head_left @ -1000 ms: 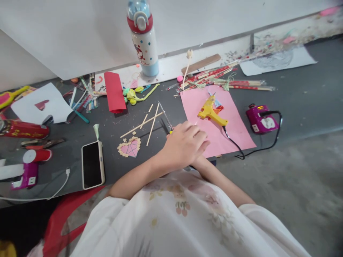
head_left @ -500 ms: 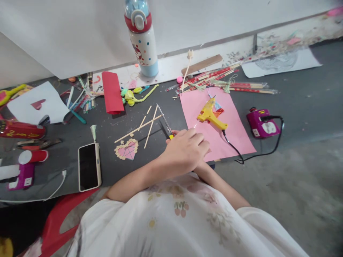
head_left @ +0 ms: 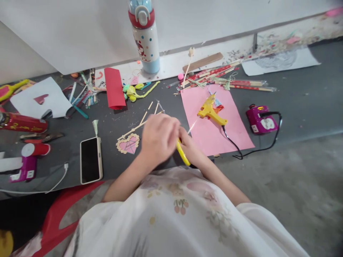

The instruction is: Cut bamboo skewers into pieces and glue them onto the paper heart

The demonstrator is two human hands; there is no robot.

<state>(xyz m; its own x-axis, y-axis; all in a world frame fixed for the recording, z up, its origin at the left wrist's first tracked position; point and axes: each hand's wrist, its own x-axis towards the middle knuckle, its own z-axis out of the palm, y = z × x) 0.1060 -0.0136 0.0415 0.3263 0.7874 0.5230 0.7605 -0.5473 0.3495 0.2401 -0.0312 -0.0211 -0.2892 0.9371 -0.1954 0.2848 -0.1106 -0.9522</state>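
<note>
My right hand [head_left: 189, 146] is closed around a pair of scissors with yellow handles [head_left: 183, 153]. Their metal blades [head_left: 160, 106] show only at the tip, beyond my left hand. Smeared by motion, my left hand [head_left: 160, 137] is raised over the blades with its fingers bent; whether it holds anything cannot be made out. Thin wooden sticks [head_left: 143, 117] lie crossed just past it, partly covered. A pink heart [head_left: 128, 144] with a beaded-looking cream border is left of that hand. A thin whitish strip [head_left: 192, 126] runs from beside my right hand over pink paper [head_left: 233, 134].
A yellow glue gun [head_left: 210, 111] rests on the pink paper, its cord near a purple power block [head_left: 261, 119]. A phone [head_left: 91, 160] lies at left. At the back are a water bottle [head_left: 146, 43], a red paper [head_left: 114, 87] and wrapped chopsticks [head_left: 214, 76].
My left hand has moved left, away from my right hand, and now covers part of the sticks and blades. The yellow handle in my right hand has come into view.
</note>
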